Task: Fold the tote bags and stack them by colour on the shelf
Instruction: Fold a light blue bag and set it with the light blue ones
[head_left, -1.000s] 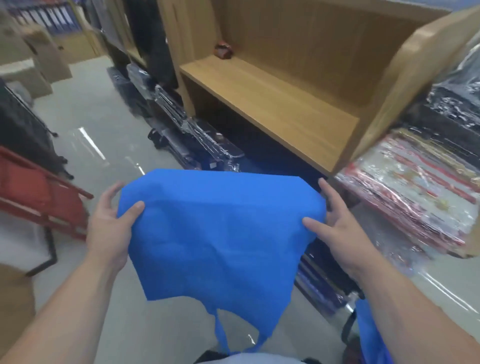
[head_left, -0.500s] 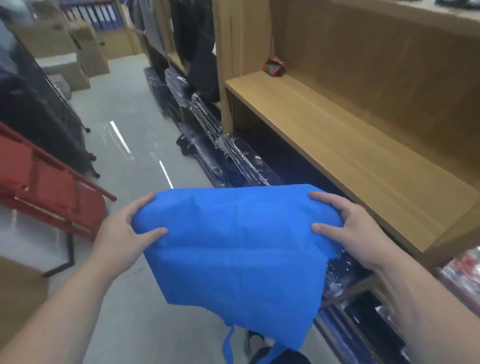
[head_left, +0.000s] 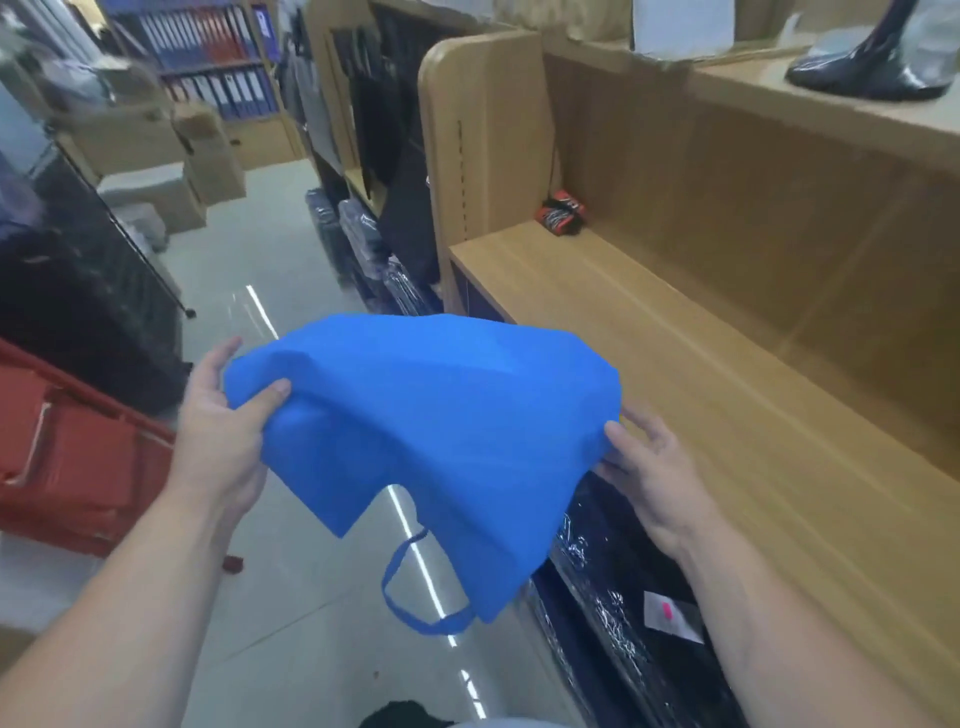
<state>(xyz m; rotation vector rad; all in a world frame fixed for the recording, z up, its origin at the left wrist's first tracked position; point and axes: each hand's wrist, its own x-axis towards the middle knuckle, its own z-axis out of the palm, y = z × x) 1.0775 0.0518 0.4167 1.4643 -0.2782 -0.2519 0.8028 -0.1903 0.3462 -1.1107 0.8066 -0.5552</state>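
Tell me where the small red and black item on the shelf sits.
In the head view, the red and black item lies at the far left end of the wooden shelf, against its back panel beside the upright side panel.

my hands: 2 — left (head_left: 223, 447), right (head_left: 657, 478) | blue fabric tote bag (head_left: 431, 431): 1 | wooden shelf board (head_left: 701, 395): 1 | small red-and-black item on shelf (head_left: 562, 212): 1 | red crate (head_left: 72, 452): 1 | glossy black boot (head_left: 872, 62): 1
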